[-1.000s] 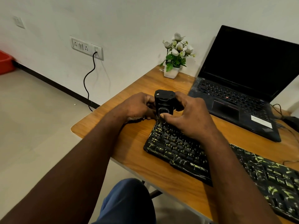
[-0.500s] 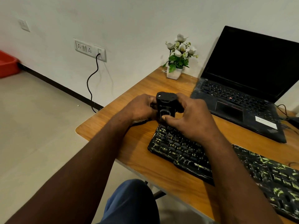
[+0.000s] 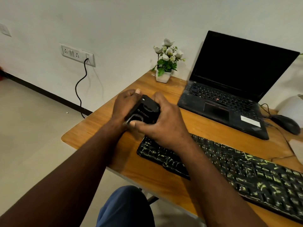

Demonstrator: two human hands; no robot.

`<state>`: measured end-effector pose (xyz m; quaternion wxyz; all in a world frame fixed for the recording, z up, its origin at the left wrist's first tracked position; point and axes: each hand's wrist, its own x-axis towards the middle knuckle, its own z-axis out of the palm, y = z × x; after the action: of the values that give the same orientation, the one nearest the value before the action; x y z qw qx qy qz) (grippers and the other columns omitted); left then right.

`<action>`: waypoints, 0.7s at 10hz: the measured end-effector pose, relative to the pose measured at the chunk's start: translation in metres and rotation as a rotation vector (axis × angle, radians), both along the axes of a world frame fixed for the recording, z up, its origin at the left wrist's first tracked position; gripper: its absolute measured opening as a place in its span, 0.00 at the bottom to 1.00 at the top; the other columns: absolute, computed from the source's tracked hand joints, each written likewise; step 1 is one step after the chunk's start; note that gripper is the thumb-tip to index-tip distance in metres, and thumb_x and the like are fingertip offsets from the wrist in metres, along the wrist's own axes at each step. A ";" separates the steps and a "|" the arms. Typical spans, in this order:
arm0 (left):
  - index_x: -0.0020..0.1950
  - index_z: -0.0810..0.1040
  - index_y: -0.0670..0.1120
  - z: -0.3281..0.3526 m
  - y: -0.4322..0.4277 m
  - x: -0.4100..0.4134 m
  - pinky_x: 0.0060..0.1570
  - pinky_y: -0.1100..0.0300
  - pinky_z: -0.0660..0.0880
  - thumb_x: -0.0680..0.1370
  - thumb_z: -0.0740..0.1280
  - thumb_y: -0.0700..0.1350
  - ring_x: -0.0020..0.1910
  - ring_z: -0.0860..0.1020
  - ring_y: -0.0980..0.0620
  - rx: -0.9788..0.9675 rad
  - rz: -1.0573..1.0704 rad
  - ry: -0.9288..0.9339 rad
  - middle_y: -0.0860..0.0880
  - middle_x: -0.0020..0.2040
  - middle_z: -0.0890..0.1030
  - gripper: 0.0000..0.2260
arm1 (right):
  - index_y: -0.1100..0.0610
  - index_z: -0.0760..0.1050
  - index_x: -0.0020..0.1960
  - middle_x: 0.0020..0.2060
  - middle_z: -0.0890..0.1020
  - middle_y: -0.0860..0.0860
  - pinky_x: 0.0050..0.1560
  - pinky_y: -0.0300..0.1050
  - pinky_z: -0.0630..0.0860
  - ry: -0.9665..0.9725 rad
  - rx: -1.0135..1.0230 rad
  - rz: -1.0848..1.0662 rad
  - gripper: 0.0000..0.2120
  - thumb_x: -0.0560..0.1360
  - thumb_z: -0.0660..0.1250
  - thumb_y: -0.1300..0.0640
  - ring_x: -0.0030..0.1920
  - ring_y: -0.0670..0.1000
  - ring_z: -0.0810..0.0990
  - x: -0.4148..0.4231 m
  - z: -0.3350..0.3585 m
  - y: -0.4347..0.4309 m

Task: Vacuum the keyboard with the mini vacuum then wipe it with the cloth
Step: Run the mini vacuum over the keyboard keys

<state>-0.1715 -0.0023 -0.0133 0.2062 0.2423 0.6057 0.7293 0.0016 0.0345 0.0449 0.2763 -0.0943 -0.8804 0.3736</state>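
Observation:
A small black mini vacuum (image 3: 145,110) is held tilted above the wooden desk, just beyond the left end of the keyboard (image 3: 229,167). My left hand (image 3: 125,105) grips its left side, thumb up over the top. My right hand (image 3: 165,122) curls round its right side, thumb across the front near a round opening. The keyboard is black with yellow-green markings and runs from mid-desk to the lower right. A beige cloth (image 3: 296,147) shows at the right edge.
An open black laptop (image 3: 229,89) sits at the back right, a black mouse (image 3: 286,124) to its right. A white pot of flowers (image 3: 164,63) stands by the wall. The desk edge (image 3: 78,135) lies to the left; a cable (image 3: 80,89) hangs from a wall socket.
The vacuum has been tipped from upright to tilted and lifted slightly off the keyboard's corner, both hands still on it. The camera has swung so the scene sits further right.

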 end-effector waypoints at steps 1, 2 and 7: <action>0.42 0.85 0.53 -0.008 0.005 -0.010 0.59 0.34 0.77 0.77 0.70 0.59 0.47 0.81 0.42 -0.076 -0.014 0.042 0.47 0.43 0.84 0.11 | 0.45 0.69 0.49 0.45 0.83 0.47 0.36 0.39 0.80 -0.049 -0.066 0.100 0.22 0.69 0.82 0.55 0.43 0.44 0.85 0.004 0.003 -0.001; 0.49 0.84 0.44 -0.006 0.006 -0.007 0.54 0.42 0.79 0.80 0.69 0.54 0.44 0.82 0.43 -0.055 0.018 -0.039 0.45 0.44 0.84 0.13 | 0.46 0.67 0.50 0.44 0.80 0.44 0.33 0.32 0.75 -0.020 0.058 -0.116 0.23 0.69 0.81 0.53 0.42 0.43 0.82 -0.001 0.001 0.012; 0.52 0.83 0.39 0.002 0.001 0.004 0.49 0.44 0.81 0.81 0.66 0.48 0.43 0.83 0.41 -0.151 0.009 0.067 0.35 0.51 0.84 0.13 | 0.49 0.68 0.51 0.44 0.80 0.45 0.34 0.32 0.76 0.008 0.071 -0.211 0.23 0.69 0.81 0.54 0.42 0.43 0.82 -0.003 -0.005 0.022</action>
<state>-0.1672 -0.0015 -0.0114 0.2003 0.2476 0.6665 0.6741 -0.0011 0.0561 0.0401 0.3206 -0.1751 -0.8772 0.3116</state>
